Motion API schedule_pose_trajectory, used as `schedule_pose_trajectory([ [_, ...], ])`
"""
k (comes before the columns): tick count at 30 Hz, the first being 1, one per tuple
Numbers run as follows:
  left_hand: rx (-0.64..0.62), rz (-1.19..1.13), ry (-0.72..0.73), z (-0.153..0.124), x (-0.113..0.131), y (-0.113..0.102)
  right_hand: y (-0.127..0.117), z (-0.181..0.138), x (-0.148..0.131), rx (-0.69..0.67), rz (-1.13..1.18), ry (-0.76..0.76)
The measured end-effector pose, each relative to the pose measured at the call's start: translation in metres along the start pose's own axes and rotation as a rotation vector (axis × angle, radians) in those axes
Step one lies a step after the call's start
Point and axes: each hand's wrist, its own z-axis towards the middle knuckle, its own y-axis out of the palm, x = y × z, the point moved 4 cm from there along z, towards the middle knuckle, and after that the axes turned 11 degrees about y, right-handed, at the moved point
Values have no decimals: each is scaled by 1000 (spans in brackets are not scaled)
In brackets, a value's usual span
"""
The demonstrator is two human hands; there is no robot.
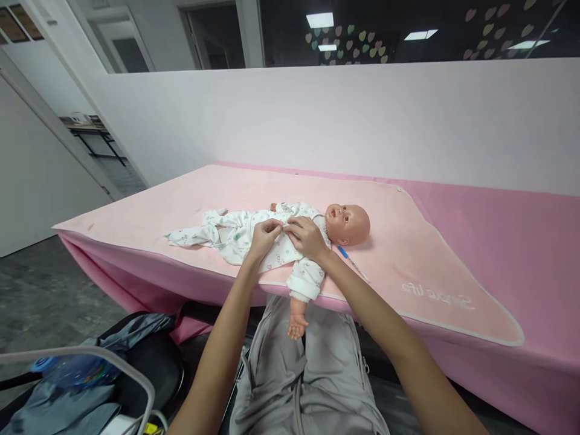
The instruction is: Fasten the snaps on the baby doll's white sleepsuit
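Left hand (266, 235): pinched the white, small-printed cloth garment (240, 232).
Right hand (310, 237): rested bent on its front; grip unclear.
Bald plastic baby doll (351, 223): lay beneath both hands.
Pink cloth-covered surface (512, 235): hard tugging might have slid the doll off.

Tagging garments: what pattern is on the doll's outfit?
The outfit is white with small scattered prints; best in head view.
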Motion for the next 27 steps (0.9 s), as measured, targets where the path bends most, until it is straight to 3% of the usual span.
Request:
schedule_pose_trajectory([
  [8, -80, -39, 11, 0, -2, 2, -1, 1, 1, 64, 6, 222],
  [13, -131, -87, -14, 1, -4, 3, 5, 2, 0, 60, -44, 223],
  [17, -272, -91, -124, 4, 10, -7, 5, 1, 0, 113, -86, 189],
  [22, -470, 126, -228, 3, 24, -34, -5, -2, -3, 265, -68, 153],
  [24, -473, 111, -198, -1, 23, -40, -8, -2, -8, 297, -58, 91],
  [27, -373, 29, -144, -7, 18, -44, -9, -2, -20, 298, -62, -70],
])
